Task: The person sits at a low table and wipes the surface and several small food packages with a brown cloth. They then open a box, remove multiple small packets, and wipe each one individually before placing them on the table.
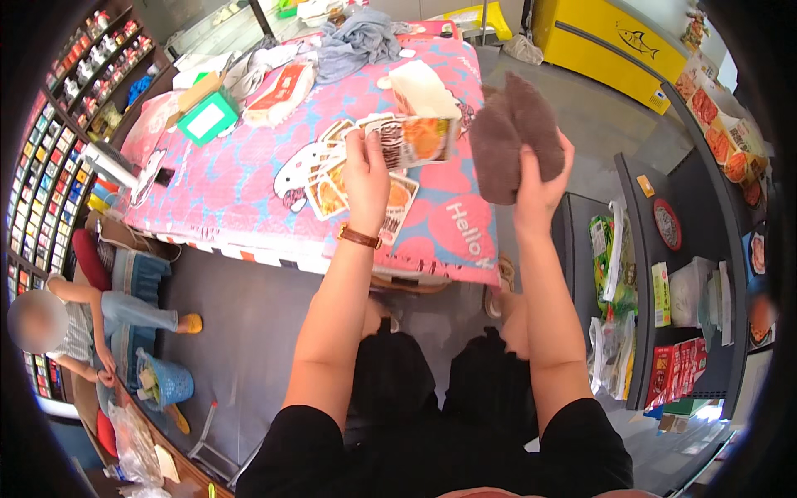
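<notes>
My left hand (365,177), with a brown-strapped watch at its wrist, grips a printed card (416,143) with a food picture by its left end. My right hand (543,187) holds a folded brown cloth (520,134) beside the table's right edge. Below my left hand, several similar cards (327,194) lie fanned out on the pink and blue patterned tablecloth (236,180). Behind the held card stands a white carton (423,90), its lower part partly hidden.
The table also bears a green box (208,117), a red and white package (283,93) and a crumpled grey-blue cloth (358,46). A dark shelf rack (685,205) stands at the right, a yellow freezer (604,46) behind. A seated person (81,324) is at the left, near a blue basket (174,380).
</notes>
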Action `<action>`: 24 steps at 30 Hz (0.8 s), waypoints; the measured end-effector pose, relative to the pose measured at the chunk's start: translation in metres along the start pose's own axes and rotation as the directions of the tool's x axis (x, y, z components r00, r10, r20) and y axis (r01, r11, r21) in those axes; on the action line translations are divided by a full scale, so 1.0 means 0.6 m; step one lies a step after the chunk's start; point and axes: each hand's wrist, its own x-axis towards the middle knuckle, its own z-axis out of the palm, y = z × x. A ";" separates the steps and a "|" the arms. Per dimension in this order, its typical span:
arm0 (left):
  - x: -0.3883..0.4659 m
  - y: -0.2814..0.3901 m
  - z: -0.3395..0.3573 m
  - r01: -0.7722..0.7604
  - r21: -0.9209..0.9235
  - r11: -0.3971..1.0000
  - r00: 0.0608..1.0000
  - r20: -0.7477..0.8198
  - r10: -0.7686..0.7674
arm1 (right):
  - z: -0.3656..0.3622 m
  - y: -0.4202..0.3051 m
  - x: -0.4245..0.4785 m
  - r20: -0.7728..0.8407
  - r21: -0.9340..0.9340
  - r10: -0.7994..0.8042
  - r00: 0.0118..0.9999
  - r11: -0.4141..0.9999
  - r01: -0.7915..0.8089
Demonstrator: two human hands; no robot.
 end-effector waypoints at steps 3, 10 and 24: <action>0.021 0.018 0.039 0.289 -0.380 0.879 0.952 0.208 -0.224 | 0.048 0.007 0.009 0.207 -0.191 -0.522 0.828 0.808 0.557; -0.001 -0.031 0.078 0.255 -0.524 0.813 0.819 0.564 0.107 | 0.095 0.059 -0.072 0.612 -0.392 -0.324 0.721 0.668 0.632; 0.003 0.012 0.042 0.301 -0.215 0.929 0.952 0.121 -0.280 | 0.058 0.051 -0.017 0.282 -0.460 -0.543 0.791 0.647 0.608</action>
